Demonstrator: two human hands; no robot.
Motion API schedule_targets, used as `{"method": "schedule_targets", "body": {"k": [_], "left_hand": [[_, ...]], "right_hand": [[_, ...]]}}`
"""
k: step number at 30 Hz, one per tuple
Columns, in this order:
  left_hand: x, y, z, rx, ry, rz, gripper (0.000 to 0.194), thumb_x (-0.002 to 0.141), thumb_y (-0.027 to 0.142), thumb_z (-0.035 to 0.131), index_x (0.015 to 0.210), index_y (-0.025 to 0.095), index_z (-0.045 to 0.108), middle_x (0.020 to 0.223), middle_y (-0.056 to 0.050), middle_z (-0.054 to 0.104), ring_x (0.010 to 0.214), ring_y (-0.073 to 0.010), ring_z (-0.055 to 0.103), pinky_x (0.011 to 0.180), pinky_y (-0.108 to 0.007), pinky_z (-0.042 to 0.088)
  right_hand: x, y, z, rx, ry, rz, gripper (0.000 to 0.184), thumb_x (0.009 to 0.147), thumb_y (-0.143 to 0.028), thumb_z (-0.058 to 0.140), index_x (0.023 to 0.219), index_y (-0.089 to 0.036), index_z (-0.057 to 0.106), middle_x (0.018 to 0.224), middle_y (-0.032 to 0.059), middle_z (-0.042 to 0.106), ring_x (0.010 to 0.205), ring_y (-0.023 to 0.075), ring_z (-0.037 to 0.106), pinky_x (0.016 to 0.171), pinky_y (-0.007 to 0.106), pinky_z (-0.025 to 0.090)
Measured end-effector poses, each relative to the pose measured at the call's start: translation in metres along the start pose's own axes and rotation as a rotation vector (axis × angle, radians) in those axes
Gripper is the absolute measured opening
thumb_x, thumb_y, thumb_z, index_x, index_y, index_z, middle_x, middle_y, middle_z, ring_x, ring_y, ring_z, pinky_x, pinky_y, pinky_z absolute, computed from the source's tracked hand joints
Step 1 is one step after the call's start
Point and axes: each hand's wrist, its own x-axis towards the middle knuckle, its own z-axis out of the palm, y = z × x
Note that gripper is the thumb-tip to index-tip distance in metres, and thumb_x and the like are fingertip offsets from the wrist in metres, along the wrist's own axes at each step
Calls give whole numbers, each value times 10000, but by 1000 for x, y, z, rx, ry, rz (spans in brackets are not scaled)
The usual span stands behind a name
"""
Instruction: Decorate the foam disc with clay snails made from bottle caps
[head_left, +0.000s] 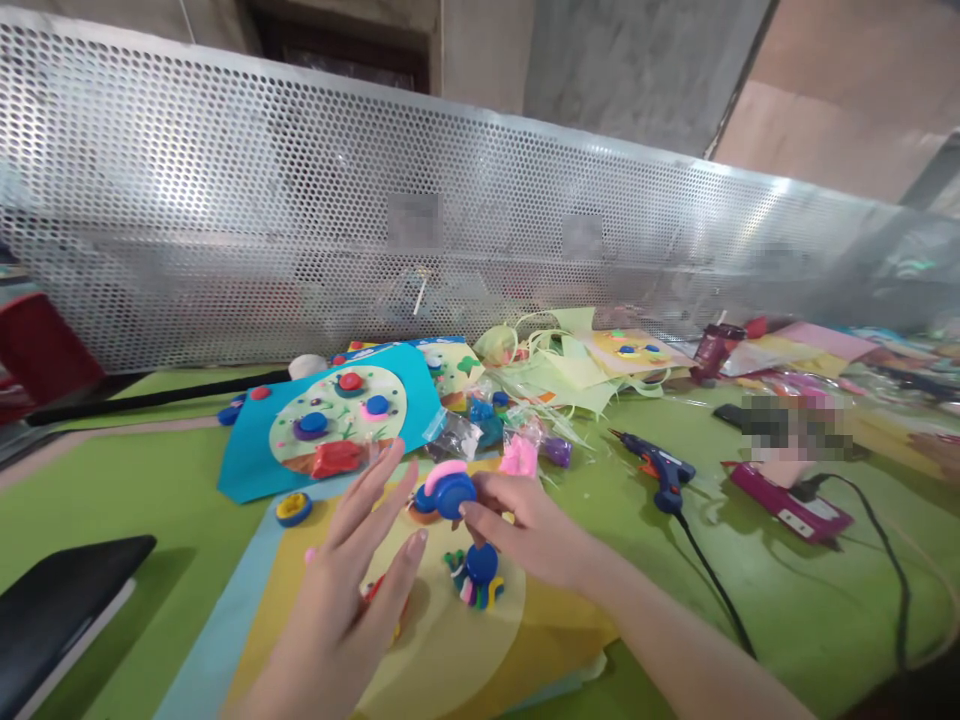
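Right hand [517,510]: pinches a blue cap [455,497] between thumb and fingers.
Left hand [345,570]: wide, fingers spread, near the cap.
Blue cap: held above the yellow sheet [562,640], a pink clay strip [445,473] curving along its edge.
Second cap [481,563]: lies on the sheet's pale circle [450,655] beside coloured clay strips [472,592].

The head camera looked forward and down across the table [187,480], with the left hand [341,585] and right hand [529,520] close before it. The panel [487,180] stood farther off, facing it
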Motion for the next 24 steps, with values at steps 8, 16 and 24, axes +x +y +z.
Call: {"method": "schedule_targets", "body": {"k": [8,16,24], "left_hand": [[2,-1,-2,-35,7,-38,417,911,354,414,1327,381,405,1453,-12,372,1325,-265,349,993,-482,414],[0,0,-4,-211,-33,-128,405,925,375,368,1328,402,402,1401,42,452,1311,-225,377,1059,-441,344],[5,2,-4,-441,-172,-311,333,902,449,401,1176,316,536,1153,-17,657,1146,-229,560,968,-412,462]], "right_hand": [[-1,0,0,-14,-14,-7,241,879,-373,432,765,-179,518,642,-20,486,572,106,437,508,223,319],[-2,0,-3,37,-126,-48,276,796,-257,514,567,-184,379,541,-60,387,514,73,363,485,201,273],[-1,3,-10,-11,-220,-107,322,821,-302,501,559,-179,361,540,-70,335,509,59,316,471,201,224]]}}
